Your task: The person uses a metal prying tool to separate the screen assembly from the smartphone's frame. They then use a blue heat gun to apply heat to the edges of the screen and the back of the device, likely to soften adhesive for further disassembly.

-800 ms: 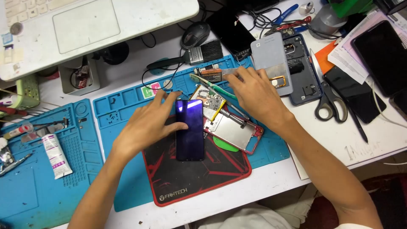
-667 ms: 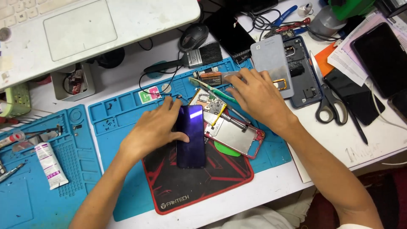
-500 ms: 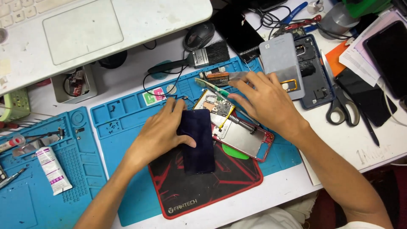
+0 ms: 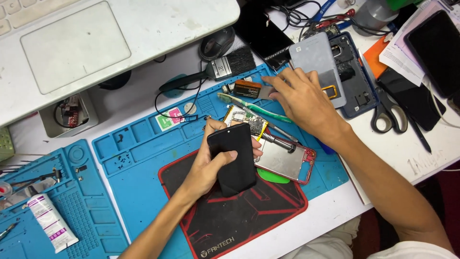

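Since the earlier frame, the left hand (image 4: pixel 211 165) had lifted the dark phone screen (image 4: pixel 232 158) off the mat, fingers gripping its edges, long axis pointing away. Right hand (image 4: pixel 304 98), spread, seemingly touched a metal spatula (image 4: pixel 268 92) farther back on the counter.

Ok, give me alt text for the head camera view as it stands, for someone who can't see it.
The left hand holds a black phone screen above a red and black mat, while the right hand reaches to small tools by a green toothbrush. An opened phone frame lies between them on a blue work mat.
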